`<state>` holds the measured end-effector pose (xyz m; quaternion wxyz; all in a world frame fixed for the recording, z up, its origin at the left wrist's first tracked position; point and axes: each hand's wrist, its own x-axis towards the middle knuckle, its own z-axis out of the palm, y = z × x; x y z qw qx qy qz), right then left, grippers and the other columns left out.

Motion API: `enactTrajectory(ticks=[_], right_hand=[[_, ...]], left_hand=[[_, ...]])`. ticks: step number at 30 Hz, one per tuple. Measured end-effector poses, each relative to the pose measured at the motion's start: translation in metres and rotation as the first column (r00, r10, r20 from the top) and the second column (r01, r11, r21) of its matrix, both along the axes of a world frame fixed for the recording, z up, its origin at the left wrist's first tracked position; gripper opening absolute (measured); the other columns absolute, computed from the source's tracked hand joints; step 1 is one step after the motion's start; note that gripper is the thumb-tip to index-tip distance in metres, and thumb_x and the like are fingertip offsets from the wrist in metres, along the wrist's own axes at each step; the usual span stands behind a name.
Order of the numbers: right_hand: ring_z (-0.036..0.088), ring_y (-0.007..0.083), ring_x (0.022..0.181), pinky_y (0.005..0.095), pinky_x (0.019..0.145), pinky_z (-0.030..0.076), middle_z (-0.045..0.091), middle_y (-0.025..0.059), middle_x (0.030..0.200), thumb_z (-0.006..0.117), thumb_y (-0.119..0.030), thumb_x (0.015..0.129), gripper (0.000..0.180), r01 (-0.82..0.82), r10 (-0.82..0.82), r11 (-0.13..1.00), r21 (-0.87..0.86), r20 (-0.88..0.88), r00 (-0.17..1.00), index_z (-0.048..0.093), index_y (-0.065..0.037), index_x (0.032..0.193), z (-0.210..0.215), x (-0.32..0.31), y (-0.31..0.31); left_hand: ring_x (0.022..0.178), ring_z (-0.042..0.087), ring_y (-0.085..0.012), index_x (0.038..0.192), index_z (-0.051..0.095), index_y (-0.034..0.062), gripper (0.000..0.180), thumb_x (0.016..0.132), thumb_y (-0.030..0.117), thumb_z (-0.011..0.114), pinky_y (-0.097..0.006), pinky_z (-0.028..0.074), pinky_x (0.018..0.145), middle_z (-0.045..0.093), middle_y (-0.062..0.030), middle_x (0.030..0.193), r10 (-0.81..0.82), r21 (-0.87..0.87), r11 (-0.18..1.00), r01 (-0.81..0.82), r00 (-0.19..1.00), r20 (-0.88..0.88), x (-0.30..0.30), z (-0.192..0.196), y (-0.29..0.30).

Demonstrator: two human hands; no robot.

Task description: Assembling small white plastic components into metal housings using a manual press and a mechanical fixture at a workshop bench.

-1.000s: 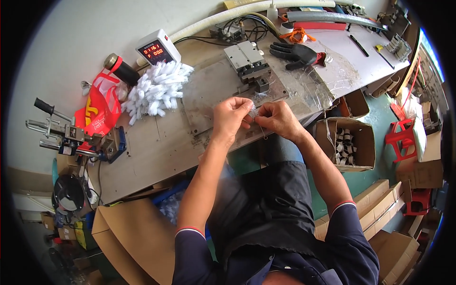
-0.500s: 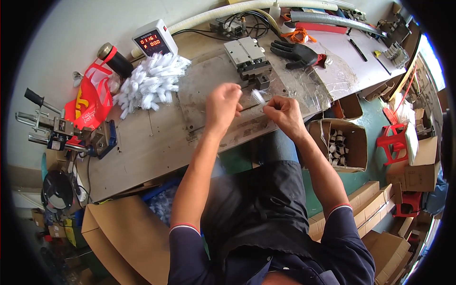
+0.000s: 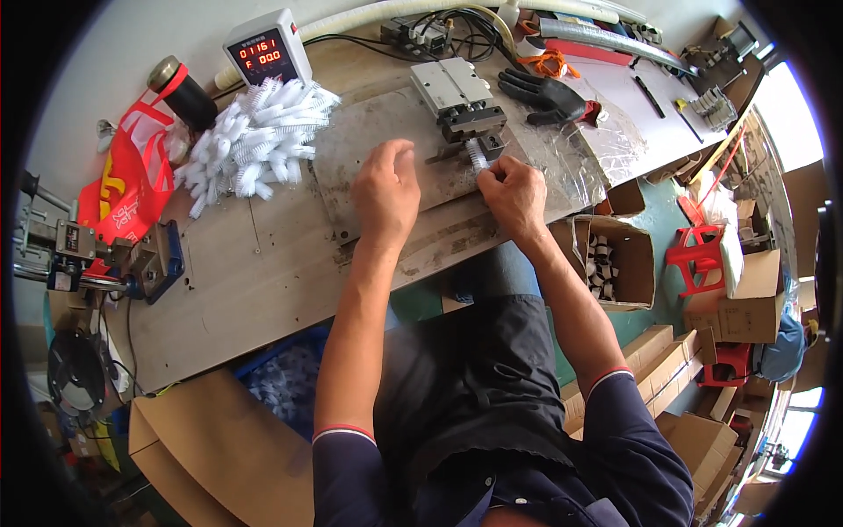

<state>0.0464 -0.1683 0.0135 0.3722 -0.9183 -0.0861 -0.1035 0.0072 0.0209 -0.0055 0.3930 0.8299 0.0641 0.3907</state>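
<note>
My right hand pinches a small white bristled piece and holds it at the jaws of a grey metal press unit on the steel plate. My left hand hovers over the plate just left of it, fingers loosely curled and holding nothing that I can see. A heap of the same white bristled pieces lies on the bench to the left, about a hand's width from my left hand.
A white counter box with red digits stands at the back. A black glove lies right of the press. A red bag and a vice sit at the left. An open carton of parts stands at the right, a blue crate below the bench.
Both hands were together in front of me working one white piece. They have parted: the right hand has carried the piece forward to the press, the left has drifted left with nothing in it.
</note>
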Motion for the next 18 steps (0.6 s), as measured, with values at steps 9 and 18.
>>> enactTrajectory(ticks=[9, 18], right_hand=[[0.070, 0.0330, 0.070, 0.0434, 0.072, 0.055, 0.069, 0.0153, 0.070, 0.068, -0.024, 0.077, 0.021, 0.058, -0.058, 0.998, -0.002, -0.033, 0.998, 0.074, -0.004, 0.079, 0.0043, 0.0070, 0.0060], [0.069, 0.0311, 0.069, 0.0418, 0.071, 0.054, 0.069, 0.0146, 0.070, 0.068, -0.024, 0.075, 0.020, 0.068, -0.067, 0.998, 0.011, -0.053, 0.996, 0.074, -0.004, 0.078, 0.0018, 0.0049, 0.0097]], left_hand=[[0.076, 0.070, -0.0253, 0.100, 0.070, 0.0067, 0.006, 0.094, 0.008, 0.069, -0.038, 0.055, 0.071, 0.074, -0.0084, 0.094, -0.010, 0.037, 0.999, 0.009, 1.000, 0.008, 0.0011, 0.0033, -0.0015], [0.076, 0.069, -0.0234, 0.099, 0.071, 0.0074, 0.006, 0.093, 0.006, 0.070, -0.037, 0.055, 0.072, 0.070, -0.0065, 0.102, 0.028, 0.053, 0.998, -0.030, 0.999, 0.038, -0.0021, -0.0001, 0.0021]])
